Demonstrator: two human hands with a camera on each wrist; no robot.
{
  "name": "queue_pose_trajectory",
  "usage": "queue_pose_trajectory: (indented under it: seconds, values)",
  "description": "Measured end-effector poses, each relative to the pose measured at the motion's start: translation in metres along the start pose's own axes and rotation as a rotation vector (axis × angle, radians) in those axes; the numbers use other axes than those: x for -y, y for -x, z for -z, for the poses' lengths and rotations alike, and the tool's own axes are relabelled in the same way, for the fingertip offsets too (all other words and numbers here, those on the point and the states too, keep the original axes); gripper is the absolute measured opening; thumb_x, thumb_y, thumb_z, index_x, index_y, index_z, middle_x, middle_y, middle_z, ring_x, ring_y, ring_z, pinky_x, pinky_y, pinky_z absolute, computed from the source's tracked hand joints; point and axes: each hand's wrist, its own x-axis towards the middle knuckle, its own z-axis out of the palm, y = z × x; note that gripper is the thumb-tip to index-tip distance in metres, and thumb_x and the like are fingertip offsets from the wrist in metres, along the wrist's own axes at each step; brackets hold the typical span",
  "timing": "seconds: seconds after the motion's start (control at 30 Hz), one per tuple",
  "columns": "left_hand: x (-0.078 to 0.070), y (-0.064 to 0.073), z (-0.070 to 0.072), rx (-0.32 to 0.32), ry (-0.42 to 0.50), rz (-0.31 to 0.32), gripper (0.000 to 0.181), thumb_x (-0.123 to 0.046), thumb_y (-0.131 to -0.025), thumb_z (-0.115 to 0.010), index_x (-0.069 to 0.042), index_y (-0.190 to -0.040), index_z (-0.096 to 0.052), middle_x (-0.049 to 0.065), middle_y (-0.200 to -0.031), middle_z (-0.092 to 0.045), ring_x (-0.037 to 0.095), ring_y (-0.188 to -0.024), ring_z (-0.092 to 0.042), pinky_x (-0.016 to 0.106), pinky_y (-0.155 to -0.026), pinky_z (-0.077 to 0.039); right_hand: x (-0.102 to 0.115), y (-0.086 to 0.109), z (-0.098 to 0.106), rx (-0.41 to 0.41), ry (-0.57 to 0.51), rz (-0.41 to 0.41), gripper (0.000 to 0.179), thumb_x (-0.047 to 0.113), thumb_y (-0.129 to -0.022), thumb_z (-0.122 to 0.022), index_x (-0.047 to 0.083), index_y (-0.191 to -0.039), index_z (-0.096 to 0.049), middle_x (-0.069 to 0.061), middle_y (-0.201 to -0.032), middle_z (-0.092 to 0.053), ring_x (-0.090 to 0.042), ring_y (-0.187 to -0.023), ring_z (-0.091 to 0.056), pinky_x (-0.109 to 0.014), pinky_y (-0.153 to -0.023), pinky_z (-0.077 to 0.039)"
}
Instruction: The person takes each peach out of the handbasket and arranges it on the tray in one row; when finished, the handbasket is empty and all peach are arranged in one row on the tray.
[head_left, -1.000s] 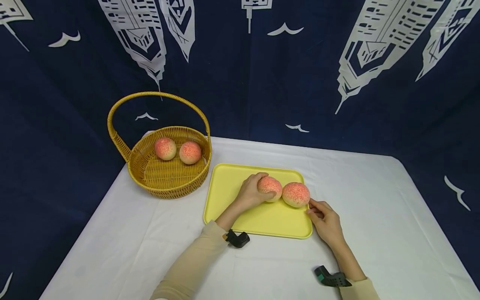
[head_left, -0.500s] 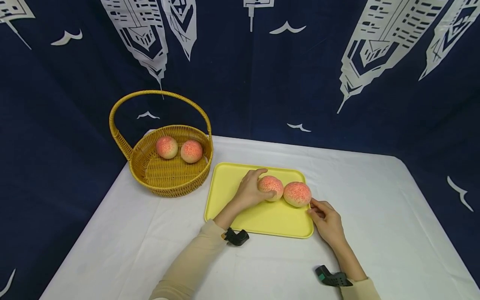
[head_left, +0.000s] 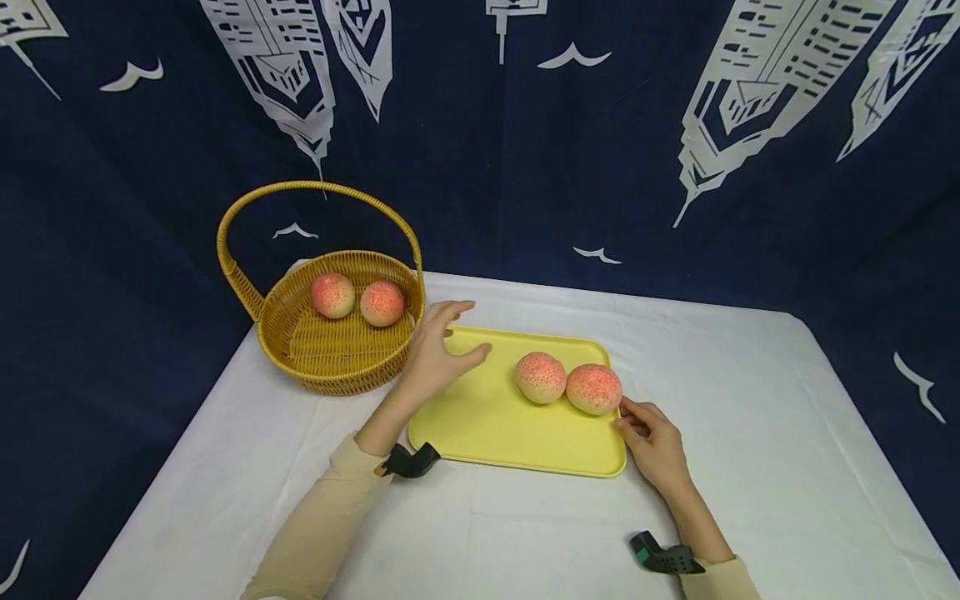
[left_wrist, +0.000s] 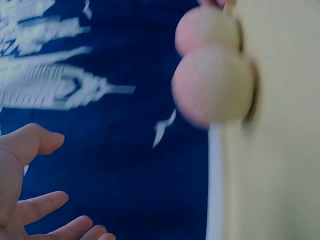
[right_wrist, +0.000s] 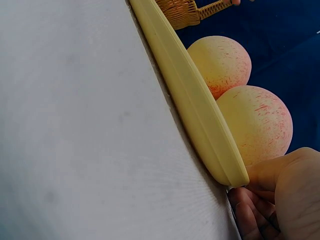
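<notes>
Two peaches lie side by side, touching, on the right half of a yellow tray [head_left: 495, 433]: the left peach [head_left: 540, 377] and the right peach [head_left: 594, 389]. Above the tray's left part, close to the wicker basket, hovers my left hand [head_left: 431, 362], holding nothing, thumb and fingers spread apart. The left wrist view also shows those fingers apart from the nearer peach [left_wrist: 215, 87]. At the tray's right edge my right hand [head_left: 654, 446] pinches the rim. In the right wrist view its thumb [right_wrist: 270, 172] lies at the rim and the other fingers curl below.
A wicker basket [head_left: 341, 383] with a tall arched handle stands at the back left, holding two more peaches, one left [head_left: 332, 296] and one right [head_left: 382, 303]. White cloth [head_left: 540, 533] covers the table. A dark blue printed curtain [head_left: 480, 167] hangs behind.
My left hand has let go of the left peach and moved left toward the basket. That peach stays on the tray. My right hand keeps its place at the tray's edge.
</notes>
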Motion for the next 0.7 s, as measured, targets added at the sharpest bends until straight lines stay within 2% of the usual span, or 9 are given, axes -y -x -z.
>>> queue_pose_trajectory:
  seconds: [0.1,0.17,0.27,0.3,0.47,0.7]
  values:
    - [0.007,-0.011,0.028,-0.121,-0.006,0.000,0.059,-0.021,-0.080,-0.077,-0.006,-0.133,-0.057,0.016,-0.134,-0.051,0.033,-0.121,-0.049,0.048,-0.104,-0.040,0.001,0.000,0.001,-0.008,-0.005,0.003,0.037,-0.001,-0.088,-0.065,-0.010,-0.124,-0.061,-0.019,-0.102,-0.066,0.013,-0.081,-0.047,-0.002,-0.070,-0.041]
    - [0.014,-0.020,0.045,-0.198,-0.020,0.019,0.058,-0.022,-0.080,-0.076,-0.006,-0.133,-0.057,0.017,-0.135,-0.050,0.035,-0.123,-0.047,0.050,-0.104,-0.038,0.000,0.000,0.002,-0.007,-0.013,0.005,0.037,-0.002,-0.089,-0.065,-0.010,-0.124,-0.061,-0.019,-0.102,-0.066,0.013,-0.081,-0.047,-0.002,-0.070,-0.041]
    - [0.029,-0.031,0.064,-0.275,-0.045,0.086,0.059,-0.023,-0.080,-0.075,-0.008,-0.134,-0.056,0.017,-0.137,-0.048,0.034,-0.128,-0.043,0.051,-0.105,-0.034,0.000,0.000,0.001,0.000,-0.020,0.008,0.037,-0.001,-0.089,-0.065,-0.010,-0.124,-0.061,-0.019,-0.103,-0.066,0.013,-0.082,-0.048,-0.002,-0.070,-0.042]
    - [0.034,-0.034,0.068,-0.290,-0.050,0.117,0.059,-0.023,-0.080,-0.076,-0.008,-0.134,-0.056,0.017,-0.137,-0.047,0.034,-0.128,-0.042,0.051,-0.103,-0.036,0.000,0.000,0.001,0.001,-0.022,0.009,0.037,-0.001,-0.089,-0.065,-0.010,-0.124,-0.061,-0.019,-0.103,-0.066,0.013,-0.082,-0.048,-0.002,-0.070,-0.042]
    - [0.060,-0.043,0.078,-0.300,-0.086,0.255,0.062,-0.022,-0.080,-0.076,-0.008,-0.136,-0.054,0.018,-0.139,-0.045,0.035,-0.131,-0.041,0.052,-0.109,-0.032,0.001,0.000,0.001,-0.001,-0.016,0.013,0.037,-0.001,-0.089,-0.065,-0.010,-0.124,-0.061,-0.019,-0.102,-0.066,0.012,-0.082,-0.049,-0.002,-0.070,-0.042]
    - [0.087,-0.045,0.076,-0.254,-0.137,0.352,0.065,-0.019,-0.081,-0.075,-0.005,-0.139,-0.049,0.024,-0.136,-0.042,0.040,-0.128,-0.040,0.053,-0.107,-0.032,0.001,0.001,0.001,0.006,0.002,-0.012,0.036,0.002,-0.090,-0.065,-0.008,-0.125,-0.061,-0.017,-0.101,-0.066,0.010,-0.080,-0.048,-0.003,-0.069,-0.041]
